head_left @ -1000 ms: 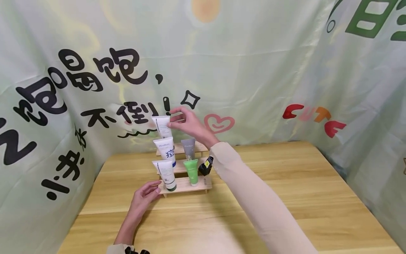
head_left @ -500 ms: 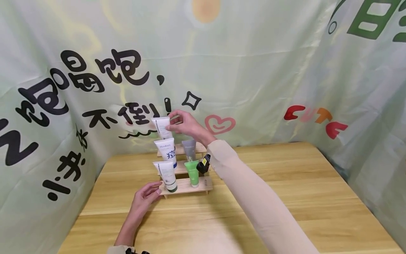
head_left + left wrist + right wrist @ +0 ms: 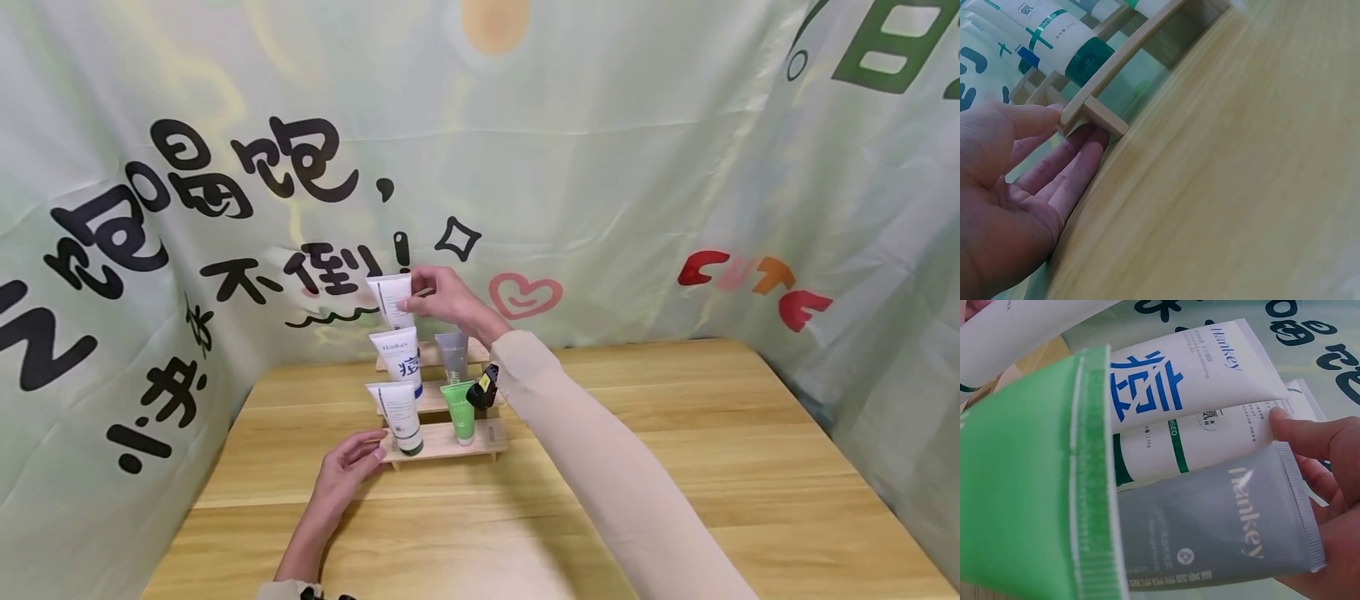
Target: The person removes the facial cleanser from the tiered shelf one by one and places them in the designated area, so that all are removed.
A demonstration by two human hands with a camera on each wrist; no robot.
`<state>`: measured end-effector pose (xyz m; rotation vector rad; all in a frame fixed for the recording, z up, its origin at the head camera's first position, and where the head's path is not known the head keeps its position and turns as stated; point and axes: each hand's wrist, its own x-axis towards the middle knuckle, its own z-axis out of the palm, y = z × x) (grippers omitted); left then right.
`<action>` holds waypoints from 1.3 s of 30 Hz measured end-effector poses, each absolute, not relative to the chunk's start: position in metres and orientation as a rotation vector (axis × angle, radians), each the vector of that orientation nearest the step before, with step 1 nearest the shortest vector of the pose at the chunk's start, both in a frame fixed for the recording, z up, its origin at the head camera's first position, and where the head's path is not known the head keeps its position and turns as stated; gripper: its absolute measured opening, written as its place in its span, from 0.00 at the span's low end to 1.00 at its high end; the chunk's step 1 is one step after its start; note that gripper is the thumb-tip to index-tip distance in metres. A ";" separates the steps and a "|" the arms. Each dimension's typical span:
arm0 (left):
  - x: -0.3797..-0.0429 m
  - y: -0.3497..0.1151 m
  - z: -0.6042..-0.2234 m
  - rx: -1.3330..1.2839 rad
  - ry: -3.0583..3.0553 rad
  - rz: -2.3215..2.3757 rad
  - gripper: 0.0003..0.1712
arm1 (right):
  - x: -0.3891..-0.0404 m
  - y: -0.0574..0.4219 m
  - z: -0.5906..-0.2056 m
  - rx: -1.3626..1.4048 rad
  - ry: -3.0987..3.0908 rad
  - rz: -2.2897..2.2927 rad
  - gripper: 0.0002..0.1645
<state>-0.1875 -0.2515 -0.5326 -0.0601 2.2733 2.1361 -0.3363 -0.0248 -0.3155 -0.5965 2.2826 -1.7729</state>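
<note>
My right hand [image 3: 446, 298] holds the upper part of a white squeeze tube [image 3: 390, 298] at the back left of a tiered wooden rack. In the right wrist view the thumb lies on this white tube [image 3: 1210, 434]; the other fingers are partly hidden behind the grey tube [image 3: 1210, 531]. At the rack's [image 3: 457, 446] front left corner is my left hand [image 3: 347, 471]. The left wrist view has its thumb at the board's [image 3: 1119, 65] end and its fingers beneath, by the leg. A white tube with green cap [image 3: 397, 412] stands on the front tier.
A white tube with blue lettering [image 3: 397, 354] stands on the middle tier at left. To the right are a grey tube [image 3: 452, 357] and a small green tube [image 3: 459, 410]. Behind the wooden table [image 3: 637, 467] hangs a printed cloth [image 3: 600, 183].
My right hand's raised fingers have come down a little, nearer the back white tube. My left hand keeps its place at the rack. The head view has shifted slightly.
</note>
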 end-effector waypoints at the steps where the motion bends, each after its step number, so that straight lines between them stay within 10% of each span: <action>1: -0.187 -0.251 -0.532 -0.060 2.270 2.141 0.20 | -0.336 -0.024 -0.315 -0.602 2.281 -1.778 0.16; 39: -0.186 -0.254 -0.536 -0.031 2.264 2.142 0.24 | -0.292 0.106 -0.311 -0.720 2.229 -2.298 0.21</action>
